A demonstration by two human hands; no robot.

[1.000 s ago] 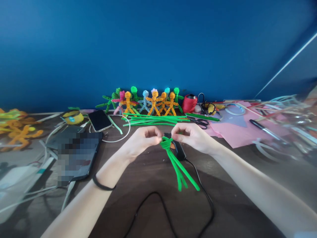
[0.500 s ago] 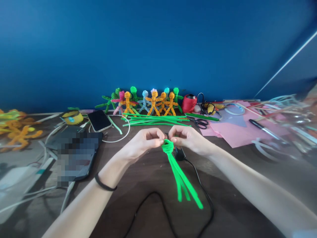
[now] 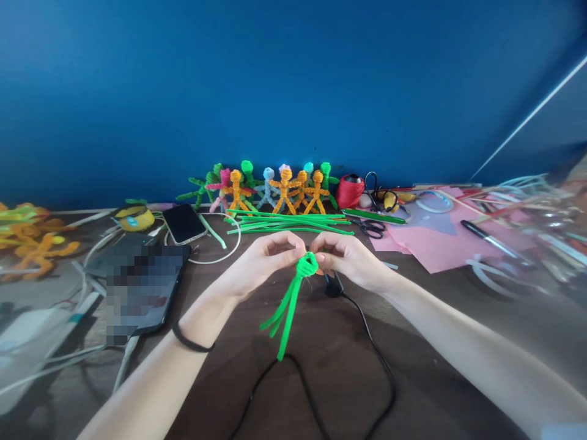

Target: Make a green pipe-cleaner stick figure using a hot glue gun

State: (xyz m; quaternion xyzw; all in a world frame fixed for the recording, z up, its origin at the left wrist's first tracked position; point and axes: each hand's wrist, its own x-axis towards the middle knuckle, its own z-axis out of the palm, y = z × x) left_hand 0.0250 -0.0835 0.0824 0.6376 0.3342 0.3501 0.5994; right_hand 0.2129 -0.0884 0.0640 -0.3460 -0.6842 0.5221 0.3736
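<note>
Both my hands meet above the dark wooden table (image 3: 321, 366). My left hand (image 3: 266, 260) and my right hand (image 3: 346, 256) pinch a green pipe-cleaner bundle (image 3: 293, 293) at its coiled, knotted top. The loose green ends hang down and to the left from that knot. A black band sits on my left wrist. Just behind my right hand lies a small black device (image 3: 332, 284) with a black cable (image 3: 367, 366) trailing toward me.
Several pipe-cleaner figures (image 3: 275, 186) stand along the blue wall, with loose green pipe cleaners (image 3: 288, 221) before them. A phone (image 3: 184, 222) and a tablet (image 3: 142, 287) lie at left. Scissors (image 3: 371, 227), red thread spool (image 3: 351, 189), pink paper (image 3: 435, 241) and a pen (image 3: 488, 239) lie at right.
The hanging green ends have swung from pointing down-right to down-left. The knotted top has turned between my fingers, and both hands stay close together in the same spot.
</note>
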